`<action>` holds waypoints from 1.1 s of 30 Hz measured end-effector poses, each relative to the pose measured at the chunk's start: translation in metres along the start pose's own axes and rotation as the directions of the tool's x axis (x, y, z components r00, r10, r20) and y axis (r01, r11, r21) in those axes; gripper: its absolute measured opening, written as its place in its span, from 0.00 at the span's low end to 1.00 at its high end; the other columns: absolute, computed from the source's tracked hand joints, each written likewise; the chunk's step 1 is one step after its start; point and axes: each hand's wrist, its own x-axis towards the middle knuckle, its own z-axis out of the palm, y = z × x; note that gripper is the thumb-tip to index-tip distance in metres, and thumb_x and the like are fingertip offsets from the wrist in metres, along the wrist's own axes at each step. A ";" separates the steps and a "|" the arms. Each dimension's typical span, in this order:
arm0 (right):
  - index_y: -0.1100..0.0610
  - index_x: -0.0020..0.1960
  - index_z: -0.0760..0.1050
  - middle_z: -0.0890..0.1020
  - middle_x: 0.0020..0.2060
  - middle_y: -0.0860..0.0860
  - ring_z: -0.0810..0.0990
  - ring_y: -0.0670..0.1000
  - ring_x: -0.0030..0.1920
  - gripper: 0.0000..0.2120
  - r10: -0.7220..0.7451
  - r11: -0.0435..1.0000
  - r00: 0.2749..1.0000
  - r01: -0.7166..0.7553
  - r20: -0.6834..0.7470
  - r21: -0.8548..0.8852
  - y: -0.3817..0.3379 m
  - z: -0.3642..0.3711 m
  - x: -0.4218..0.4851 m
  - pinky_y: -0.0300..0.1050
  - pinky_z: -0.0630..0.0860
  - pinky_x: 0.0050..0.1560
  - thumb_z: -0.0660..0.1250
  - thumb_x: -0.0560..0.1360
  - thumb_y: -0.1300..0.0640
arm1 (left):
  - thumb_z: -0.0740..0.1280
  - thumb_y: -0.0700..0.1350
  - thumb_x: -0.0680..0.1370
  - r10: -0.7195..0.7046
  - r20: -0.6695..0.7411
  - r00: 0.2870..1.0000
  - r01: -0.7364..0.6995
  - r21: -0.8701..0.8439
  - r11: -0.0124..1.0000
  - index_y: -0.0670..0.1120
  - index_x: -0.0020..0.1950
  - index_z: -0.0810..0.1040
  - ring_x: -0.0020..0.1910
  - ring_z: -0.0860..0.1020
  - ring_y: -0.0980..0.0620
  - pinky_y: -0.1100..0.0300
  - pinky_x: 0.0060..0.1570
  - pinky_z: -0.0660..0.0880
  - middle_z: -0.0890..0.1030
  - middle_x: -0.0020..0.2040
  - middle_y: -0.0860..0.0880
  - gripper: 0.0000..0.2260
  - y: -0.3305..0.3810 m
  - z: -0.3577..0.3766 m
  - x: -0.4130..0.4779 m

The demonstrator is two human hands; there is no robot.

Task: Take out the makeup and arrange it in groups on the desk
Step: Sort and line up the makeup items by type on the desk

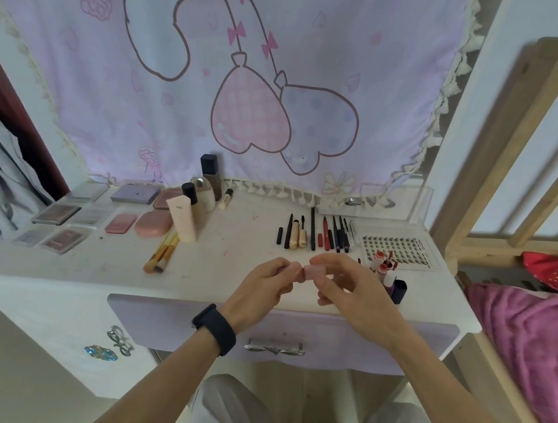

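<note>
Left hand (261, 285) and right hand (348, 286) pinched a small pale-pink piece (313, 271). Pencils (329, 234) lay at 12 o'clock, lip tubes (382, 267) at 3 o'clock.

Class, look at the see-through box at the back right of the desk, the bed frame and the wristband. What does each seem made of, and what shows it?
See-through box: likely acrylic or similar clear plastic, glossy; bright edges, background visible through its walls.
Bed frame: bare wood, matt; pale grain and a dark knot show.
Wristband: probably silicone or rubber, matt black, smooth.
</note>
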 end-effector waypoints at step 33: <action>0.47 0.54 0.79 0.86 0.44 0.48 0.85 0.49 0.42 0.06 0.055 0.998 0.998 -0.056 0.023 0.041 -0.005 -0.006 -0.008 0.43 0.83 0.45 0.71 0.79 0.49 | 0.59 0.50 0.85 0.041 0.065 0.997 -0.045 0.061 0.997 0.48 0.50 0.78 0.34 0.75 0.69 0.74 0.35 0.71 0.80 0.36 0.66 0.11 -0.001 0.005 -0.002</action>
